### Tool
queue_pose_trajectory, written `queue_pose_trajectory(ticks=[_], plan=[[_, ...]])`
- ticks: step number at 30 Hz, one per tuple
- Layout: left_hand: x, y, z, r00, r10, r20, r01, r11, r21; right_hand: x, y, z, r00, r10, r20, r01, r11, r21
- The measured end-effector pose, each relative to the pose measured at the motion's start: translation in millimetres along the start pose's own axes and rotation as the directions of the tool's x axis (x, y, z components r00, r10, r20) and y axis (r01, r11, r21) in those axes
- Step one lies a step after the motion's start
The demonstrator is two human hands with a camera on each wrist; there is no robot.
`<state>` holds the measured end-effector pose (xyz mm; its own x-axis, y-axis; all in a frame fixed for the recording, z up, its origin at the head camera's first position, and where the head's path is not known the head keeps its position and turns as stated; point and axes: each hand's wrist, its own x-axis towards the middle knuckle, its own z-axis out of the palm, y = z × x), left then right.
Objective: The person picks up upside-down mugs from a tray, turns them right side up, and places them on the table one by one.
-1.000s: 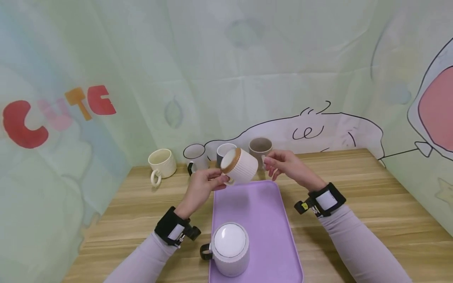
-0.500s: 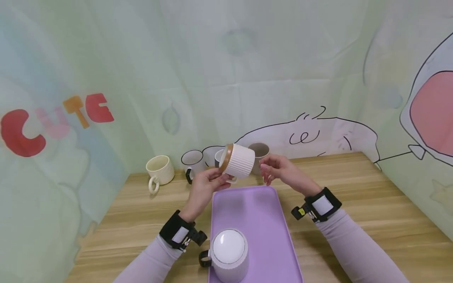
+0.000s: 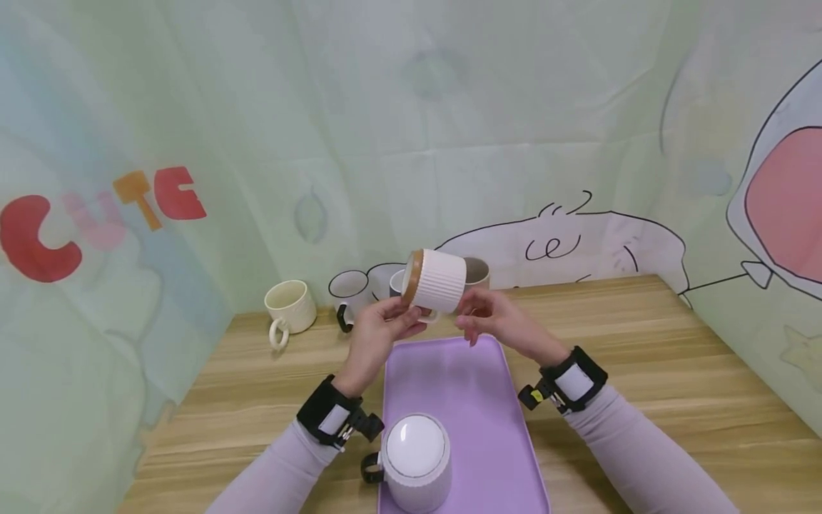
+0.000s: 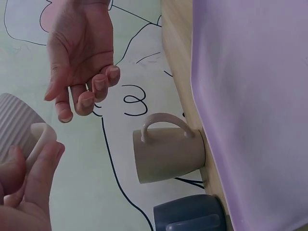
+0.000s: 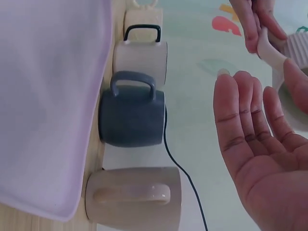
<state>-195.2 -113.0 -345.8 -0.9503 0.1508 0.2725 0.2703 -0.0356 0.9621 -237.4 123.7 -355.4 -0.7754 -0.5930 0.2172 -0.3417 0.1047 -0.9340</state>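
In the head view, my left hand (image 3: 371, 339) pinches a white ribbed mug (image 3: 443, 282) with a brown rim. The mug is held in the air on its side, rim toward the left, its handle (image 4: 43, 137) beside the left fingers in the left wrist view. My right hand (image 3: 510, 325) is near the mug's base with relaxed, slightly bent fingers. In the right wrist view that same hand (image 5: 260, 139) shows its palm, and nothing is gripped in it. Below lies a purple tray (image 3: 481, 414), bearing an upside-down light grey mug (image 3: 417, 460) with a black handle.
Along the back of the wooden table (image 3: 642, 343) stand a cream mug (image 3: 290, 307), a white mug (image 3: 349, 291) with black handle, a dark grey-blue mug (image 5: 132, 115) and a taupe mug (image 4: 168, 154). A printed curtain (image 3: 359, 128) hangs close behind them.
The white ribbed mug has been turned from rim tilted up to lying nearly level, and lifted slightly to the right. My right hand has moved left, closer to its base.
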Motion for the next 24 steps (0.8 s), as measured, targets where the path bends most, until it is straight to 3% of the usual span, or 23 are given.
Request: queue_pose_trajectory(ticks=[16, 24], plan=[[4.2, -2.1, 10.9, 1.000, 0.012, 0.026, -0.011, 0.999, -0.047, 1.9, 3.9, 17.6, 0.998, -0.028, -0.051, 0.032, 0.996, 0.081], [4.5, -0.8, 12.6, 0.998, -0.037, 0.041, 0.039, 0.999, -0.037, 0.9, 2.0, 19.8, 0.994, -0.054, -0.095, 0.062, 0.995, 0.076]])
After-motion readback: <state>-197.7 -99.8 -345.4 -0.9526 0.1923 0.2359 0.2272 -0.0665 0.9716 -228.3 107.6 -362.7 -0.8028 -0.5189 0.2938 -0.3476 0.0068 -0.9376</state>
